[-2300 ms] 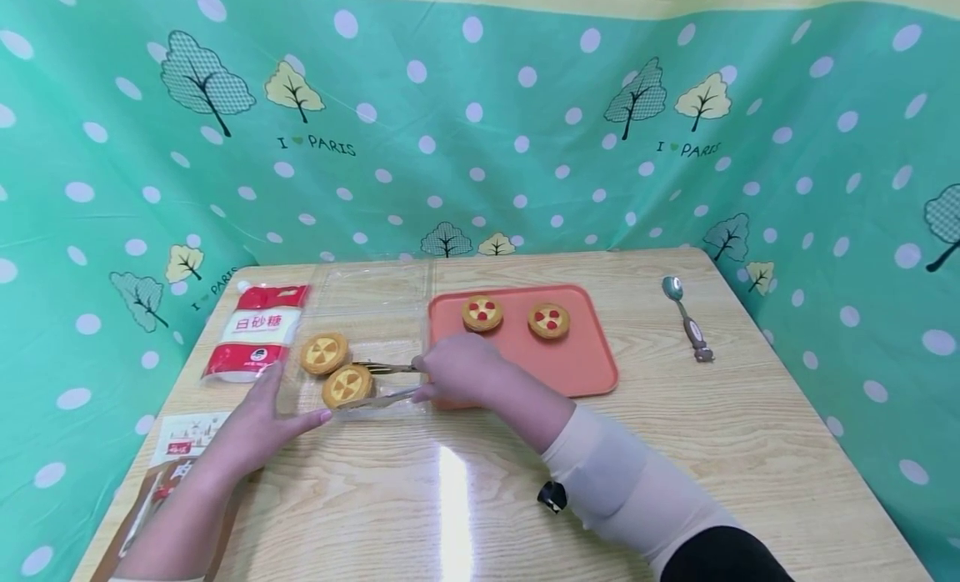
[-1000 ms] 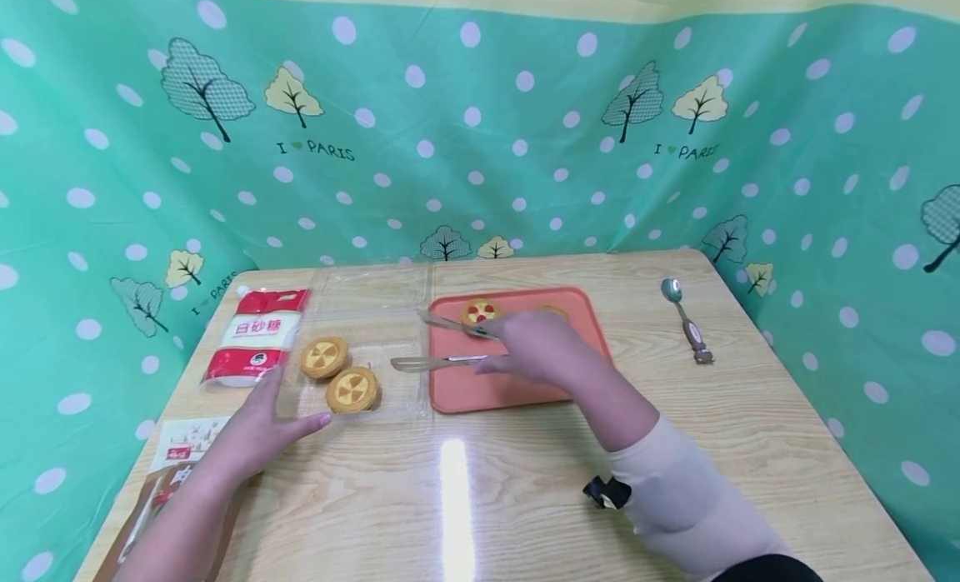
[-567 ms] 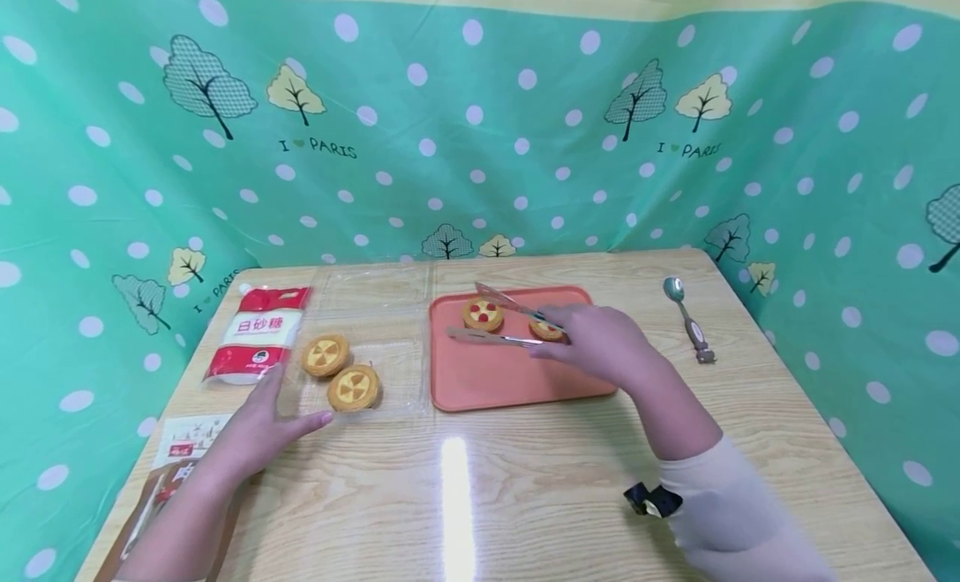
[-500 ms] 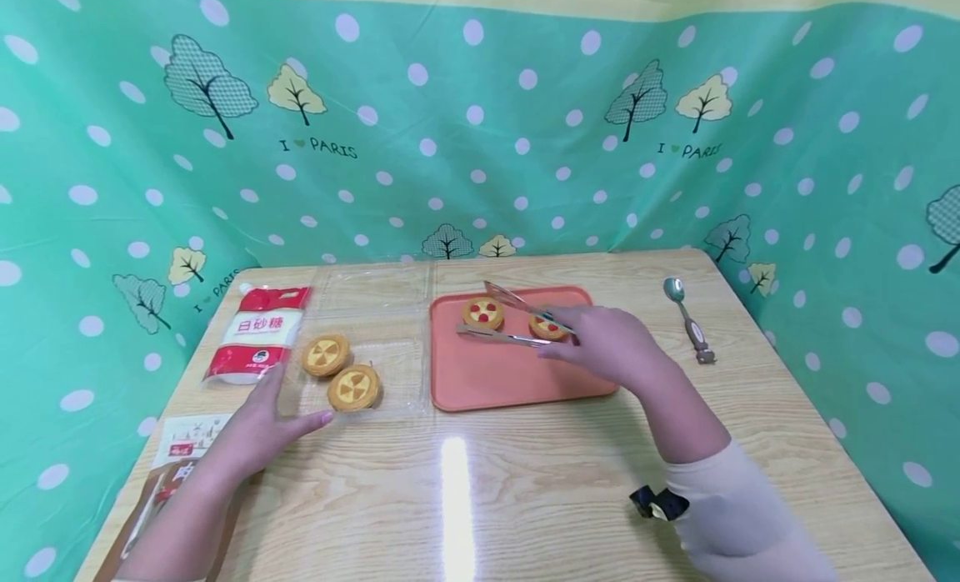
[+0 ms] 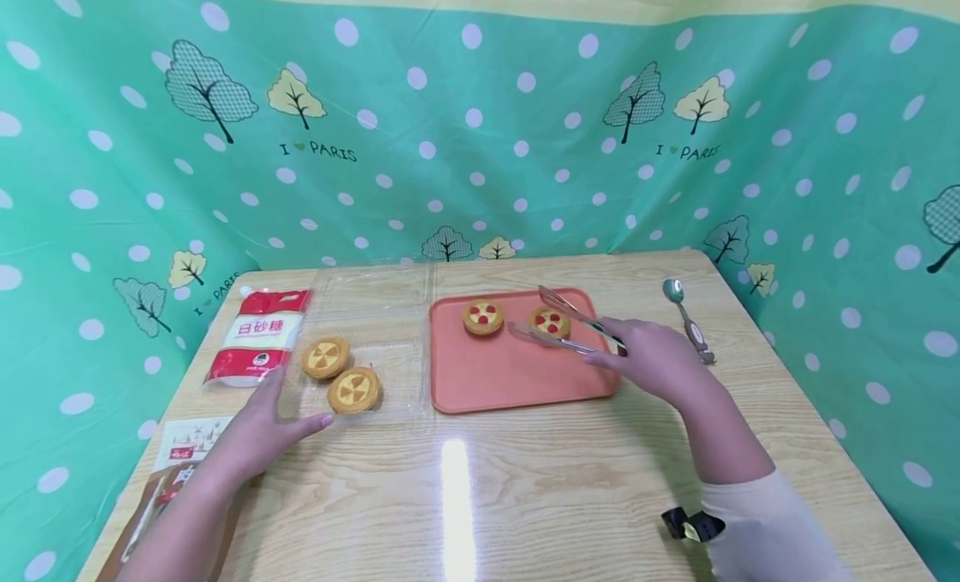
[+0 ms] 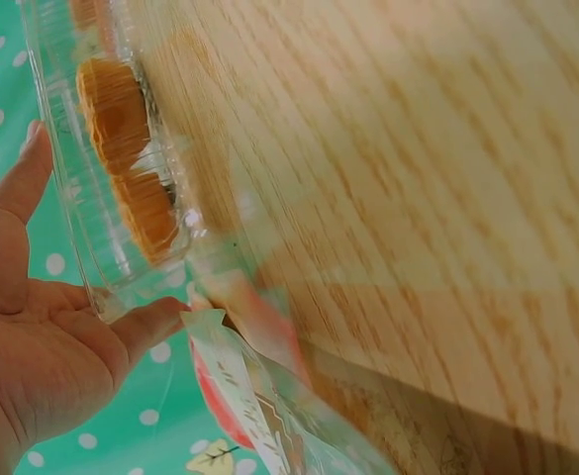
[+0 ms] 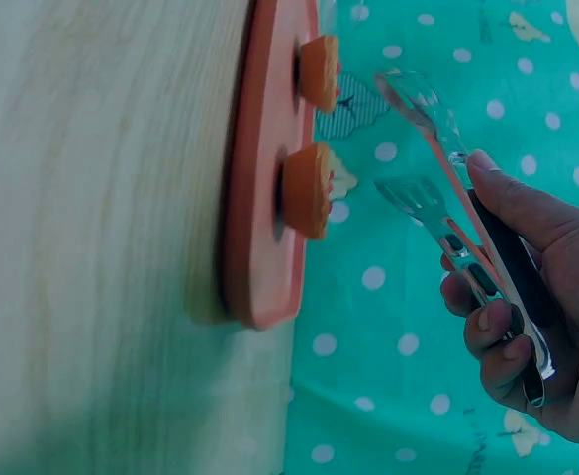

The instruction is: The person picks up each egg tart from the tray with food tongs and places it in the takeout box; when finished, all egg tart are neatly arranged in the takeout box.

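My left hand (image 5: 258, 428) has thumb and fingers spread at the left side of a clear plastic box (image 5: 397, 361), also seen as a plastic box (image 6: 71, 208) in the left wrist view. Two egg tarts with yellow patterned tops, a rear tart (image 5: 326, 357) and a front tart (image 5: 355, 389), lie in it. My right hand (image 5: 652, 357) holds metal tongs (image 5: 568, 307) by the black handles, their tips apart with nothing between them. In the right wrist view, the tongs (image 7: 497, 242) hang above the pink tray (image 5: 495, 382), clear of two red-dotted tarts, one left (image 5: 483, 317), one right (image 5: 550, 325).
A red and white bag (image 5: 255, 336) with Chinese print lies left of the box. Another flat brown and white package (image 5: 161, 482) is partly under my left forearm. A spoon (image 5: 686, 319) lies at the right. A green dotted cloth (image 5: 480, 148) hangs behind the table.
Earlier the tongs were around the front tart in the box. My right hand has since carried them, with nothing held, rightward over the tray. My left hand has stayed put.
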`<state>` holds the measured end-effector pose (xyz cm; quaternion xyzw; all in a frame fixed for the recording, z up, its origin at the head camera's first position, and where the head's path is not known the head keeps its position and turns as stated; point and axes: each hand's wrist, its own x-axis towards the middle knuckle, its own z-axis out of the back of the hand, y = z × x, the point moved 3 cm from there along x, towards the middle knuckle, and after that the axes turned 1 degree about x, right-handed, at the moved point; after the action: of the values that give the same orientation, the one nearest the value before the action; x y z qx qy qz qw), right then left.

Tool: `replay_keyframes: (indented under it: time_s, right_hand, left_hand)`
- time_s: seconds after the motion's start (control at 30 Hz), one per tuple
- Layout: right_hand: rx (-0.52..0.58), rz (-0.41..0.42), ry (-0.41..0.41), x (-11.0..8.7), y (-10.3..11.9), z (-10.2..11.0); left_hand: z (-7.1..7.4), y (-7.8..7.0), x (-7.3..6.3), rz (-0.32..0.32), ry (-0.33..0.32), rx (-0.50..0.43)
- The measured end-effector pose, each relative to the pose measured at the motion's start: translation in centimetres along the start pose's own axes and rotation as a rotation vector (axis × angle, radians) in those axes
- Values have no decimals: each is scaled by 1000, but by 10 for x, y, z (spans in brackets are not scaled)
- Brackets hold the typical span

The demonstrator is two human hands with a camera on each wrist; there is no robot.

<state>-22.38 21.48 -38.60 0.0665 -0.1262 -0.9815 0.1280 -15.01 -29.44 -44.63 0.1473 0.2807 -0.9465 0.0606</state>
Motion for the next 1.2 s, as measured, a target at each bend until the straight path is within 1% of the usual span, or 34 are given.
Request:
replay_keyframes:
  time_s: [0.17, 0.33, 0.53, 0.8, 0.9, 1.03, 1.2]
  right_hand:
    - [-16, -35, 25, -2, -13, -5]
    - [-2, -59, 35, -4, -25, -10]
    - [-5, -77, 38, -3, -32, -15]
    - [-27, -119, 56, 0, -38, -24]
    - [-32, -112, 64, 1, -39, -27]
    - [-26, -82, 73, 4, -38, -31]
    - [-30, -68, 67, 7, -39, -36]
  left_hand:
    - [0, 0, -1, -2, 0, -6]
    - [-1, 0, -1, -1, 2, -9]
    - [-1, 1, 0, 2, -1, -19]
    - [-2, 2, 0, 1, -3, -9]
    - [-2, 3, 0, 1, -4, -11]
    - [-1, 2, -1, 0, -4, -12]
    - [-1, 1, 1, 9, 0, -18]
